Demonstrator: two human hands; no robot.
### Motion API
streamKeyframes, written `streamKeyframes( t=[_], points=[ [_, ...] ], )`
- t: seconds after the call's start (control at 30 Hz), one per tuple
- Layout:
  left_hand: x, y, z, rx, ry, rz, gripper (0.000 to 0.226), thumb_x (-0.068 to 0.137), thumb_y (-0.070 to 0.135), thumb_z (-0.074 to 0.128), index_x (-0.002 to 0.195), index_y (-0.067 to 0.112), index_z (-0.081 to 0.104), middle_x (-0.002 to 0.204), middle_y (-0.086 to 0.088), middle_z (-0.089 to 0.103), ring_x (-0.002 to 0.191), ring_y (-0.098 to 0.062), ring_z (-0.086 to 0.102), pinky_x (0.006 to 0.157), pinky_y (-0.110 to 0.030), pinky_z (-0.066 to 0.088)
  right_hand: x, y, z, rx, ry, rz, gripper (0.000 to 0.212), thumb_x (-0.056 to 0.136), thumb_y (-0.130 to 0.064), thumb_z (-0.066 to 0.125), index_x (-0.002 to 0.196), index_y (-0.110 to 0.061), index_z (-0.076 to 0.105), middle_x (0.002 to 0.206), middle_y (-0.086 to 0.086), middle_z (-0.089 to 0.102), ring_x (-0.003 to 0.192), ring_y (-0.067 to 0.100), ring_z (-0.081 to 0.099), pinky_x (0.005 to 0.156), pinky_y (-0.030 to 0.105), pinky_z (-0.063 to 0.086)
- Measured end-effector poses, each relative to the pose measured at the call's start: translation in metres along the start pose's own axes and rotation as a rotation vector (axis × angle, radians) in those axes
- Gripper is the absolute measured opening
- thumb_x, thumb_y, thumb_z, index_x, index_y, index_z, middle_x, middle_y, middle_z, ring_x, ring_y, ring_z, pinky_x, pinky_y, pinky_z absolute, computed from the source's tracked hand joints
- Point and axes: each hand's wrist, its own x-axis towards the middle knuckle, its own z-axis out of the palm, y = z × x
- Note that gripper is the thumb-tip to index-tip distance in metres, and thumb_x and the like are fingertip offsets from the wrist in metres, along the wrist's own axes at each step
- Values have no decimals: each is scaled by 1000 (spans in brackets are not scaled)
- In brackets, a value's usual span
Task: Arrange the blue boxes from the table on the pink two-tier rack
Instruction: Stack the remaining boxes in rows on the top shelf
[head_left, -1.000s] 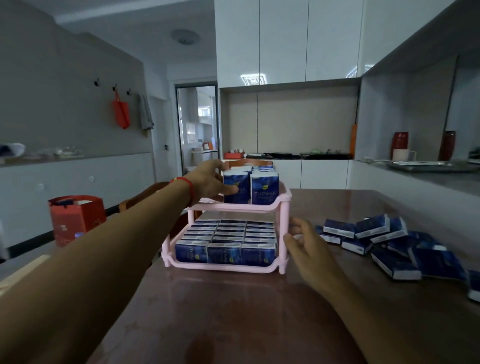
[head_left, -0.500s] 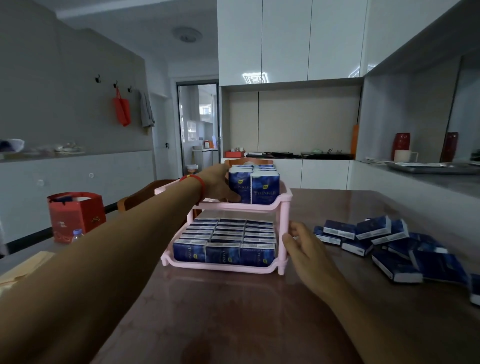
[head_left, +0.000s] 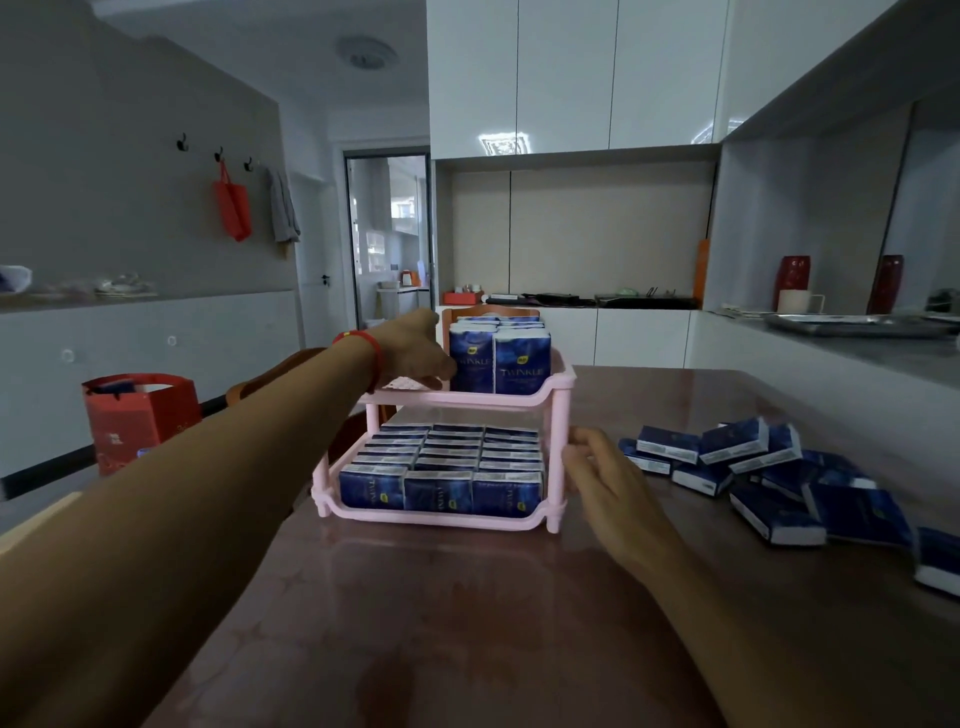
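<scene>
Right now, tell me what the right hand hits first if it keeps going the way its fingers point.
The right hand points left toward the pink rack. Its fingertips already sit at the near right post, so that post comes first, though actual contact is hard to judge.

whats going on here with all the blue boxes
A person is filling a pink two-tier rack with blue boxes. The bottom tier is packed; the top tier holds two upright rows on its right side, with the left hand against them. The right hand steadies the rack's right post. A loose pile of boxes waits on the table.
</scene>
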Motion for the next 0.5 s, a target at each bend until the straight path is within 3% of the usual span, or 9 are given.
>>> streamKeyframes(
  t=[0.1,0.17,0.2,0.27,0.33,0.4,0.5],
  points=[
    [-25,-2,10,79,358,117,50,88,-3,65,135,9,49,125,-15,60,105,-25,59,95,-43,56,0,0,-3,-17,43,56,29,105,-39,32,122,-31,54,114,-8,60,102,14,59,82,31,42],
    [-52,-8,27,144,729,341,30,86,-2,63,112,12,59,106,-8,62,90,-15,55,85,-33,56,1,1,-5,-49,82,121,31,105,-41,30,122,-29,54,114,-6,60,102,16,59,82,32,41],
    [-67,-11,40,134,830,469,25,83,-4,62,101,13,58,97,-5,60,83,-13,53,77,-28,54,1,2,-6,-61,104,153,32,105,-41,30,122,-27,54,112,-4,60,101,17,59,81,33,42],
    [-97,-11,74,103,804,655,24,77,-5,60,89,14,53,88,-2,55,75,-14,49,66,-22,44,0,4,-8,-104,158,209,31,105,-38,35,123,-22,55,110,-2,62,98,16,58,78,33,42],
    [-113,-8,113,118,637,747,21,74,-1,61,85,15,54,86,0,53,74,-14,48,64,-24,41,-2,6,-13,-134,245,263,28,102,-30,47,126,-19,56,115,1,65,100,18,60,77,31,42],
    [-115,-3,151,110,463,741,21,72,3,63,85,18,56,86,3,55,75,-12,49,65,-24,41,-5,8,-23,-168,330,310,23,96,-22,55,118,-16,60,116,8,68,104,28,63,79,33,46],
    [-98,7,194,46,283,660,24,70,2,63,87,18,60,89,4,61,74,-10,50,69,-25,42,-8,9,-50,-350,353,382,17,96,-20,49,94,-10,62,101,18,69,94,38,63,68,34,45]
  ],
)
